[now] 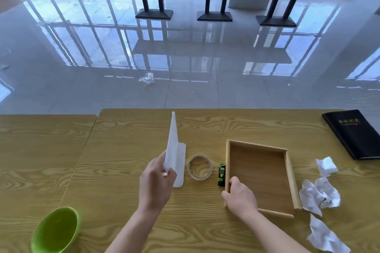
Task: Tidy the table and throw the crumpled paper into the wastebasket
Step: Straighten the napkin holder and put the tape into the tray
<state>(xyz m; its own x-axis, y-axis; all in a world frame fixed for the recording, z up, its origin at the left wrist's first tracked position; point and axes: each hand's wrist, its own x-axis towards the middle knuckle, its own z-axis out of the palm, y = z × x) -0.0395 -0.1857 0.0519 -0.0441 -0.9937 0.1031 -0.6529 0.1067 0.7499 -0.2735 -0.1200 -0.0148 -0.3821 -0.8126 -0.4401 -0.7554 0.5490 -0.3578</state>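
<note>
My left hand point(156, 181) is shut on a stack of white sheets point(172, 141), lifted on edge above the wooden table point(127, 133); one more white sheet point(181, 162) lies flat under it. My right hand point(239, 196) grips the near left corner of an empty wooden tray point(290, 170). Crumpled paper lies right of the tray: one ball point(327, 166), a larger wad point(318, 195) and another piece point(327, 238) near the front edge. A green wastebasket point(55, 232) stands at the lower left, beside the table.
A roll of tape point(199, 167) and a small green tube point(221, 174) lie between the sheets and the tray. A black folder point(355, 133) rests at the far right. A second table adjoins on the left. Plastic litter point(147, 78) lies on the floor beyond.
</note>
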